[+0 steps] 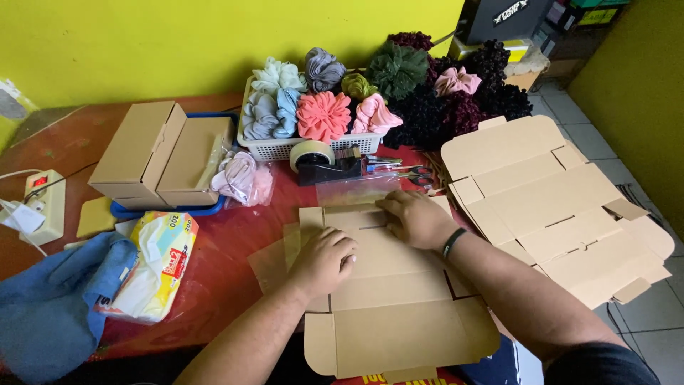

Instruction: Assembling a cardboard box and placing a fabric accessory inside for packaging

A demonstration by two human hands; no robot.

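A tape dispenser [324,162], scissors [412,173] and a white basket [285,148] of fabric flowers are sitting just beyond the flat cardboard box blank [399,306] lying on the red table [221,249]. The left hand [324,260], fingers curled together, and the right hand [415,217], fingers pressed together, are both pressing down on the blank's upper panels.

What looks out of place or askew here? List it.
The stack of flat brown cardboard box blanks overhangs the red table's right edge, corners fanned unevenly. The flat blank under both hands also juts past the near edge. Nothing looks spilled or damaged.
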